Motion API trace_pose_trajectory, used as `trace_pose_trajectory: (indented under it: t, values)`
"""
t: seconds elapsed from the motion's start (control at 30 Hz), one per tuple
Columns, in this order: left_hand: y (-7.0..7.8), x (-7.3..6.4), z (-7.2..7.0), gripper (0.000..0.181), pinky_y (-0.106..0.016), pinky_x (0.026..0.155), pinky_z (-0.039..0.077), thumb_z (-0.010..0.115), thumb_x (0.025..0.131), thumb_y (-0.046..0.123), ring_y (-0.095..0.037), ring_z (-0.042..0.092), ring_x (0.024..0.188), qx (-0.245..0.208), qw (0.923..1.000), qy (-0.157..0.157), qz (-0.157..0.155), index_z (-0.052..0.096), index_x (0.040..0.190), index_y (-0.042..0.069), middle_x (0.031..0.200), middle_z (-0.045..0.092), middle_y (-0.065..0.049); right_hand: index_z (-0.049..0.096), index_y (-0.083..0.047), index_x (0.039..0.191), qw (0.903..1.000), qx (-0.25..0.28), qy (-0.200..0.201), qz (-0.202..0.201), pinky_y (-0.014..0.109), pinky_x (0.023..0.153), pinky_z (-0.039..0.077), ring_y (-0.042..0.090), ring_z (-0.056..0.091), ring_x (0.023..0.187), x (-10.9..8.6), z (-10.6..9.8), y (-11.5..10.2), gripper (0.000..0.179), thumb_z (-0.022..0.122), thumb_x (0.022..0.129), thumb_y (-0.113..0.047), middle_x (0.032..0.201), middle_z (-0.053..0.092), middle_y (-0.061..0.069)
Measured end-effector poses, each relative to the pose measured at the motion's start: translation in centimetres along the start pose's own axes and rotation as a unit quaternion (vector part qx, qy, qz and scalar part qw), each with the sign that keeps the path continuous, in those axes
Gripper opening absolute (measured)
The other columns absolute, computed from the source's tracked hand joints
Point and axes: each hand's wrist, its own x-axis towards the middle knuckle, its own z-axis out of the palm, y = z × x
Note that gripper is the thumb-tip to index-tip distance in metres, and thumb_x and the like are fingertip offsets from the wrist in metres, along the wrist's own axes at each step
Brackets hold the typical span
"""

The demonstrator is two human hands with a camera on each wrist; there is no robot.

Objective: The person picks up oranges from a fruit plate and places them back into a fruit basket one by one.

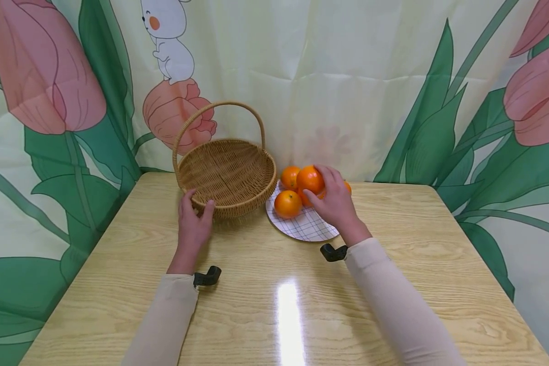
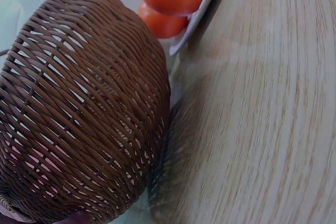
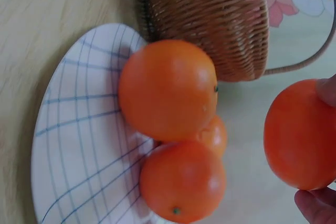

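A round wicker basket (image 1: pixel 226 173) with a tall arched handle (image 1: pixel 229 103) stands at the back of the table, and its inside shows no contents. My left hand (image 1: pixel 194 223) holds its front left rim with fingers and thumb; in the left wrist view the woven side fills the left half. Between thumb and fingers, my right hand (image 1: pixel 333 201) grips an orange (image 3: pixel 302 135), raised above the others. Below it lies a white plate (image 1: pixel 308 231) with blue checked lines, bearing several more oranges (image 1: pixel 287 204), partly hidden by the hand.
The plate sits just right of the basket. Behind both hangs a curtain (image 1: pixel 338 86) printed with tulips and a white rabbit. A wooden table (image 1: pixel 256 305) lies beneath, with a bright light reflection near its front. Each wrist wears a black camera mount (image 1: pixel 207 276).
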Motion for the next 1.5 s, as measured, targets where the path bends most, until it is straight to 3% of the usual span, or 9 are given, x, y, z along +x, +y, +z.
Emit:
trace_pose_trajectory:
  t: [0.5,1.5]
  values:
    - [0.1,-0.1,0.1,0.065,-0.052,0.105,0.042,0.051,0.097,0.047,-0.036,0.037,0.135,0.012,0.9998,0.005,0.012,0.025,0.149,0.018,0.153,0.023,-0.016,0.044,-0.015,0.14,0.9993,0.017,0.026,-0.019,0.054,0.097,0.046,0.033,0.052,0.12,1.3,1.1,-2.2,0.062,0.07,0.087,-0.032,0.14,0.045,0.013]
    - [0.5,-0.8,0.5,0.064,-0.053,0.104,0.043,0.054,0.096,0.044,-0.037,0.034,0.139,0.02,0.9996,0.014,0.017,0.026,0.148,0.016,0.154,0.021,-0.014,0.042,-0.021,0.141,0.9979,0.062,0.013,-0.016,0.05,0.098,0.049,0.032,0.054,0.119,2.8,3.9,-5.9,0.061,0.069,0.088,-0.035,0.143,0.042,0.009]
